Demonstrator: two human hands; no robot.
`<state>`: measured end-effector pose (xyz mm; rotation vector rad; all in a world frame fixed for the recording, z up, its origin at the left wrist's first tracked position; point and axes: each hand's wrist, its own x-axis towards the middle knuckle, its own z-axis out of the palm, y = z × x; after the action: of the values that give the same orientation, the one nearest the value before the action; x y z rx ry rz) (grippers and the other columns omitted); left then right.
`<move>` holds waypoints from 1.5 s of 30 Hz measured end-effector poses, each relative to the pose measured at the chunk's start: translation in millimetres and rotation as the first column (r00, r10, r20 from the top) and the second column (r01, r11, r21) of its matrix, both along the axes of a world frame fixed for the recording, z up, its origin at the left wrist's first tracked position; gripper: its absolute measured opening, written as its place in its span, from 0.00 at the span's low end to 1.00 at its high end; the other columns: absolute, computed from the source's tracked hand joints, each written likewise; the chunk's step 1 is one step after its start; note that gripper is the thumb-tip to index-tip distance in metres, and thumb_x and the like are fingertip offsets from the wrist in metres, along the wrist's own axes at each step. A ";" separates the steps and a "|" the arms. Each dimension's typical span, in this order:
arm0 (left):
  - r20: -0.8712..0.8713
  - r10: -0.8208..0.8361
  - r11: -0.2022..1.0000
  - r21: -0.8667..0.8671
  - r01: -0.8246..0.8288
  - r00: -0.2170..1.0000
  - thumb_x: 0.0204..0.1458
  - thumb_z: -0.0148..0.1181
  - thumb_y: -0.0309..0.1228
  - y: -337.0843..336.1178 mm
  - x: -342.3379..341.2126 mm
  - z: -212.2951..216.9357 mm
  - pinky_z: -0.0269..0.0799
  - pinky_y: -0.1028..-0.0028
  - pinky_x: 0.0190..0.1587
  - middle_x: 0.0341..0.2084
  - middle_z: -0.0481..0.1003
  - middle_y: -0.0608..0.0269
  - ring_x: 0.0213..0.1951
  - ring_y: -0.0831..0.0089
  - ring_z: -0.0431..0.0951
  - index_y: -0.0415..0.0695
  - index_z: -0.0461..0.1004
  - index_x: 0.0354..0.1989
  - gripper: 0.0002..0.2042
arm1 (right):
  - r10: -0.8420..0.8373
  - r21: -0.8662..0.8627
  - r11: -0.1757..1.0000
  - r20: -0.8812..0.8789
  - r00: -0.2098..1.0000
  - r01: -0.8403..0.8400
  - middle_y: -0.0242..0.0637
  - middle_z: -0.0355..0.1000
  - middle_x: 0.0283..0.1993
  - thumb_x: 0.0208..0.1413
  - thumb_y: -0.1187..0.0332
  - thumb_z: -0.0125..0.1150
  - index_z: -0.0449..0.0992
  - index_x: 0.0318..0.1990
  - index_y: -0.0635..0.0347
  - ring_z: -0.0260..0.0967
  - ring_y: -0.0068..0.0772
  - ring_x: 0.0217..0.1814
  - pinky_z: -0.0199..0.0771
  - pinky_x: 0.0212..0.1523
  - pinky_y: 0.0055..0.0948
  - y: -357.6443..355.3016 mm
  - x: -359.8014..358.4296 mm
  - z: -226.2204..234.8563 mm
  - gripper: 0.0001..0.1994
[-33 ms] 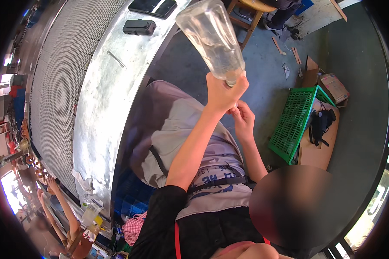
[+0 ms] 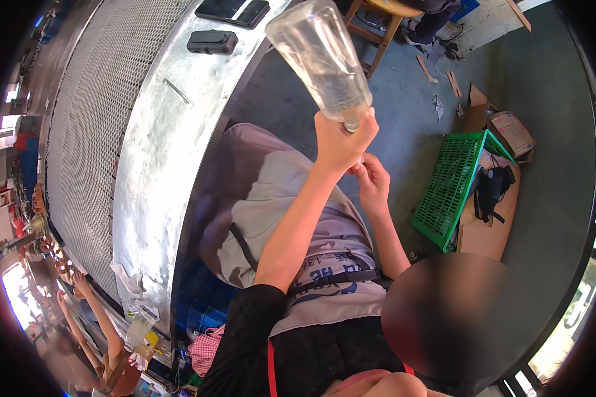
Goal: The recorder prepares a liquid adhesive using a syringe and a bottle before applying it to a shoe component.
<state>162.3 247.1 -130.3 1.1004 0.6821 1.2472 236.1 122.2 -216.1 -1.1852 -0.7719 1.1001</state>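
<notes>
My left hand [image 2: 338,142] is raised and grips a clear glass bottle [image 2: 321,59] by its neck, with the mouth pointing down and the body tilted up to the left. Just below it, my right hand [image 2: 374,182] has its fingertips pinched together at the bottle's mouth. Whether something small sits between those fingers is too small to tell. Under both arms a grey apron [image 2: 278,192] covers my lap.
A curved metal bench [image 2: 152,152] with a mesh belt [image 2: 79,132] runs along the left, with black devices [image 2: 212,42] on it. A green plastic crate [image 2: 453,185], cardboard [image 2: 490,225] and a wooden stool [image 2: 377,26] stand on the floor. Another person's arm [image 2: 102,324] shows at lower left.
</notes>
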 end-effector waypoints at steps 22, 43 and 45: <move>0.066 -0.114 0.986 0.131 0.105 0.991 0.55 0.47 0.31 18.1 10.8 16.4 0.60 0.72 0.12 0.08 0.55 0.66 0.07 0.75 0.56 0.44 0.56 0.14 0.17 | -0.095 0.085 0.995 0.531 0.842 0.059 0.36 0.70 0.34 0.57 0.70 0.65 0.78 0.40 0.61 0.67 0.34 0.32 0.67 0.31 0.30 13.3 -2.6 24.5 0.07; 0.062 -0.160 0.981 0.123 0.152 0.985 0.56 0.47 0.32 27.3 16.5 8.2 0.61 0.72 0.12 0.08 0.55 0.66 0.08 0.75 0.57 0.44 0.56 0.14 0.18 | -0.159 0.144 0.985 0.536 0.829 0.095 0.35 0.66 0.27 0.57 0.69 0.64 0.78 0.41 0.60 0.62 0.35 0.31 0.63 0.35 0.32 17.5 -0.7 9.9 0.07; 0.106 -0.151 0.987 0.071 0.144 0.983 0.54 0.50 0.30 25.8 17.7 12.9 0.58 0.75 0.14 0.07 0.57 0.67 0.09 0.76 0.58 0.44 0.56 0.13 0.18 | -0.163 0.148 0.984 0.533 0.831 0.098 0.35 0.66 0.27 0.57 0.69 0.64 0.79 0.41 0.60 0.62 0.35 0.31 0.62 0.36 0.32 18.3 -0.8 8.6 0.07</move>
<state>180.0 272.9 -117.3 1.1041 0.4713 1.1994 235.3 140.5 -207.5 -1.4496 -1.1536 0.5877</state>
